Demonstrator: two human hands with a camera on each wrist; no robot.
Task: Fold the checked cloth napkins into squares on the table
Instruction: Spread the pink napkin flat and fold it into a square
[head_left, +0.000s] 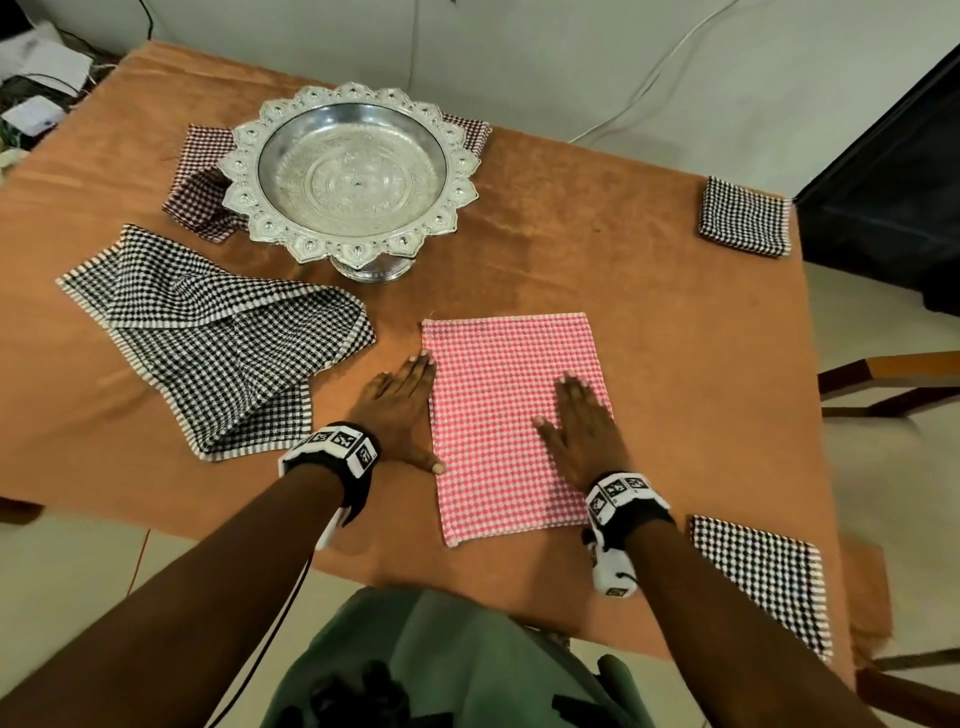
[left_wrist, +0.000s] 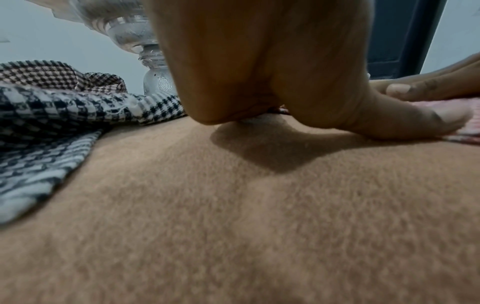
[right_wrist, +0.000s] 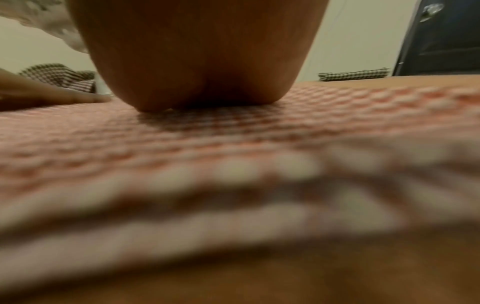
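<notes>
A pink checked napkin (head_left: 511, 415) lies flat as a tall rectangle on the brown table cover (head_left: 649, 291). My right hand (head_left: 582, 426) presses flat on its right half, fingers straight. My left hand (head_left: 402, 410) lies flat on the table cover along the napkin's left edge, thumb touching that edge. In the left wrist view the left hand (left_wrist: 259, 82) rests on the cover, its thumb at the pink napkin (left_wrist: 467, 125). In the right wrist view the right hand (right_wrist: 197, 61) rests on the pink napkin (right_wrist: 233, 133). A loose black checked napkin (head_left: 208, 338) lies crumpled to the left.
A silver pedestal tray (head_left: 348, 171) stands at the back, over a maroon checked napkin (head_left: 197, 182). Folded black checked squares lie at the far right (head_left: 743, 218) and the near right corner (head_left: 763, 577). A dark cabinet (head_left: 883, 182) and a wooden chair (head_left: 893, 379) stand right of the table.
</notes>
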